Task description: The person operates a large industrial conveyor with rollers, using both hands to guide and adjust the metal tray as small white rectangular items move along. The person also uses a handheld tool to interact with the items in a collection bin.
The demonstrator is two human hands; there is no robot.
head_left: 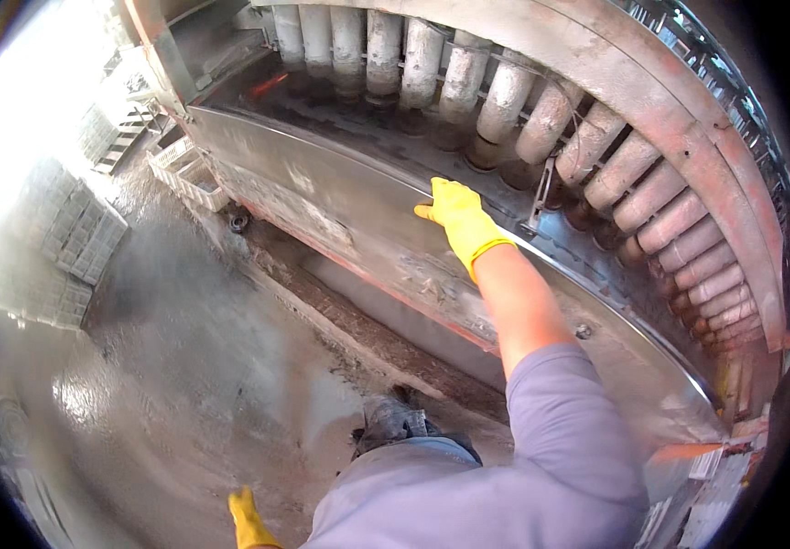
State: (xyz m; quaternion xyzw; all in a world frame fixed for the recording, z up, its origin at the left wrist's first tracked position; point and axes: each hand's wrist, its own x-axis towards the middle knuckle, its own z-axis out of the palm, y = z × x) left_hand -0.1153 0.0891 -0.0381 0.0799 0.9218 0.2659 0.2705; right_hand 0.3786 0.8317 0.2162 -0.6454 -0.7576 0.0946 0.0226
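Observation:
My right hand (453,212), in a yellow rubber glove, rests on the top rim of a long metal trough (303,144), its fingers bent over the edge. Dark, wet-looking water (340,105) lies inside, beyond that hand. Over the water stands a curved row of thick, stained pipes (464,78), their lower ends reaching down into it. At the lower left, my left hand (247,517), also in a yellow glove, hangs beside my body above the floor, apart from the trough. Its fingers show only in part, loosely extended, and nothing is seen in them.
A wide metal frame (633,69) arches over the pipes. Pale plastic crates (184,172) stand against the trough's far left end. Stacked pale blocks (65,224) rise on the left. The floor (203,375) is wet, with a raised ledge (322,325) along the trough's base.

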